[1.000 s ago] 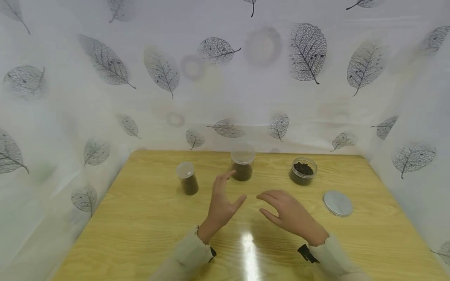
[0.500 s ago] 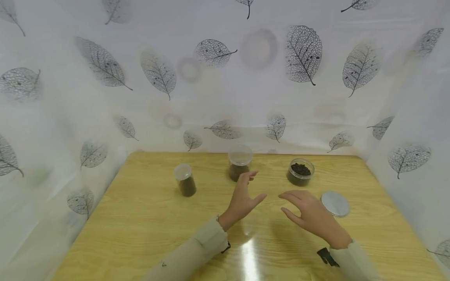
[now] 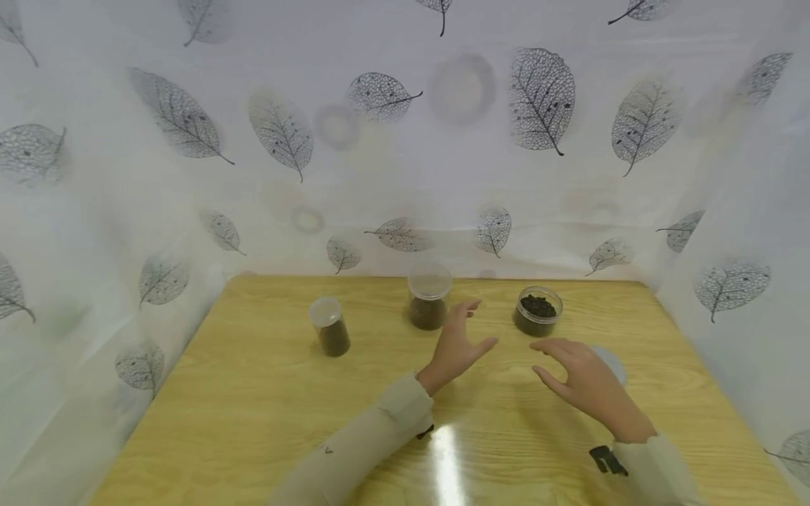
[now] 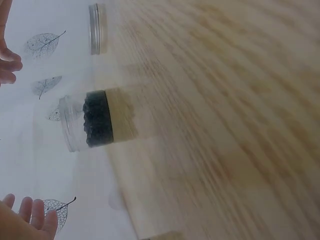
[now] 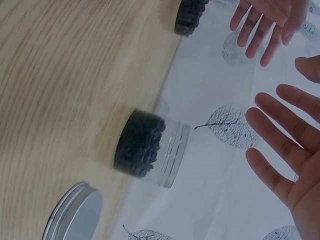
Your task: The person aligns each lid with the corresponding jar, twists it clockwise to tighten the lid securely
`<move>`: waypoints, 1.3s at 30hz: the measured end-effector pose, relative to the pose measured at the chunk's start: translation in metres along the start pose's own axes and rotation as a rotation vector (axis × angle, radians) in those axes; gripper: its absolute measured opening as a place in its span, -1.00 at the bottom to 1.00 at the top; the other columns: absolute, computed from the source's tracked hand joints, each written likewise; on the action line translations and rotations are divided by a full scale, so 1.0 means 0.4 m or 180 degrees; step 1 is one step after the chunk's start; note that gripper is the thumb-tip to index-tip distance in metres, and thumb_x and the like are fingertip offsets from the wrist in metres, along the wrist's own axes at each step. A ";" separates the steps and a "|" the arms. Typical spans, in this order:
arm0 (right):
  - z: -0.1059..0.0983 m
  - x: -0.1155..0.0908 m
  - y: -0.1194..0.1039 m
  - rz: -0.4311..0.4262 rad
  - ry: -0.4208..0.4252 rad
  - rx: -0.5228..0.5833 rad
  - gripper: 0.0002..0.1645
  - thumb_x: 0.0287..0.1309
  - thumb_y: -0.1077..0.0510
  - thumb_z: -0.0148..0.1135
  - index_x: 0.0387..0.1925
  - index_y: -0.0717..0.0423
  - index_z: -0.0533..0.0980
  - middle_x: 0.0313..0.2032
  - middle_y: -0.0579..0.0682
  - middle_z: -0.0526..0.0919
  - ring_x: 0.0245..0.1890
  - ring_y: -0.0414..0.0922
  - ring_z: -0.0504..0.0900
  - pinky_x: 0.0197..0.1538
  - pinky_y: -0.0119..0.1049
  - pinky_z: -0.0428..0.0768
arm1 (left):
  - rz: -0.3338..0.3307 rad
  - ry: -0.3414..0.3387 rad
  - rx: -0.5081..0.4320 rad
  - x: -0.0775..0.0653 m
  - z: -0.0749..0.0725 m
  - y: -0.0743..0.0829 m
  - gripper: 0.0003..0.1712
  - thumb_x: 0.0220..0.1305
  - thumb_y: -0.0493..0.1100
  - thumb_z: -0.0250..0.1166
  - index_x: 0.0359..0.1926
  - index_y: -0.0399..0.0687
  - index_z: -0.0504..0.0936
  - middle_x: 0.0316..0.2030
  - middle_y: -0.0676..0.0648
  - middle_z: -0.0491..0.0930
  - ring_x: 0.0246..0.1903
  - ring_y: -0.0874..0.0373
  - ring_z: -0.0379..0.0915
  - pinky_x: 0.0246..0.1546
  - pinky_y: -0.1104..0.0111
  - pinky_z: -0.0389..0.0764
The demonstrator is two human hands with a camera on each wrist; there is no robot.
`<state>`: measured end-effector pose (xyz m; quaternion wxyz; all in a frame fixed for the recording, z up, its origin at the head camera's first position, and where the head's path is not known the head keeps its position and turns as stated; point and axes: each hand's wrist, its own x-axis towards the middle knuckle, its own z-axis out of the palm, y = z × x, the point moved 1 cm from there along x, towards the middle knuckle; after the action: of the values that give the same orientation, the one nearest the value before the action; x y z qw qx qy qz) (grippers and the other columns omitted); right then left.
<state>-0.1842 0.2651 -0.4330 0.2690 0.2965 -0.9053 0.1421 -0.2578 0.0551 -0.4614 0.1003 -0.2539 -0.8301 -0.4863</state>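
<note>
My left hand (image 3: 457,351) hovers over the middle of the table, fingers spread and holding nothing. To its right my right hand (image 3: 583,379), also with nothing in it, faces it with the thumb apart from the fingers. Beyond the gap between them stands a low, wide, clear jar (image 3: 536,312) without a lid, partly filled with dark granules. In the right wrist view this open jar (image 5: 150,149) shows its threaded rim. A silver round lid (image 3: 610,365) lies on the table, partly hidden behind my right hand; the right wrist view shows the lid (image 5: 75,215) more fully.
A taller clear jar (image 3: 429,302) with dark contents stands at the back, just behind my left fingers. Further left is a slim jar (image 3: 330,327) with a pale top. The wooden table (image 3: 266,407) meets a leaf-patterned white curtain (image 3: 405,161) at its far edge.
Both hands have moved to the right across the table, toward the open jar. My right hand now overlaps the lid. The view has shifted slightly; the jars stay in place.
</note>
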 end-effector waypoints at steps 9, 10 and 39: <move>-0.009 -0.021 0.046 0.0156 -0.0001 -0.0081 -0.52 -0.30 0.27 0.47 -0.18 0.24 0.57 -0.23 0.10 0.70 -0.30 0.01 0.68 -0.27 -0.11 0.65 | -0.0076 -0.0211 -0.0017 0.057 0.077 -0.017 -0.16 0.10 -0.05 0.38 0.32 -0.21 0.19 0.18 -0.21 0.32 0.10 -0.10 0.36 0.12 0.27 0.48; -0.012 -0.025 0.051 0.0174 -0.0001 -0.0072 -0.52 -0.29 0.28 0.47 -0.18 0.25 0.58 -0.23 0.10 0.70 -0.29 0.01 0.67 -0.26 -0.10 0.65 | -0.0123 -0.0240 -0.0018 0.063 0.084 -0.015 -0.15 0.10 -0.05 0.38 0.32 -0.20 0.19 0.19 -0.20 0.32 0.11 -0.08 0.36 0.12 0.27 0.48; -0.026 -0.123 0.185 0.1313 -0.0801 -0.0047 -0.48 -0.03 0.07 0.39 -0.03 0.23 0.53 -0.04 0.23 0.61 -0.03 0.24 0.54 -0.06 0.18 0.51 | -0.0741 -0.0486 -0.0009 0.171 0.263 -0.051 0.13 -0.13 0.05 0.52 0.39 -0.11 0.09 0.31 -0.12 0.24 0.28 0.02 0.23 0.27 0.24 0.37</move>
<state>-0.1922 0.3500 -0.4599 0.1216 0.1188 -0.9741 0.1493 -0.3180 0.1594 -0.5020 -0.0206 -0.1922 -0.8585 -0.4750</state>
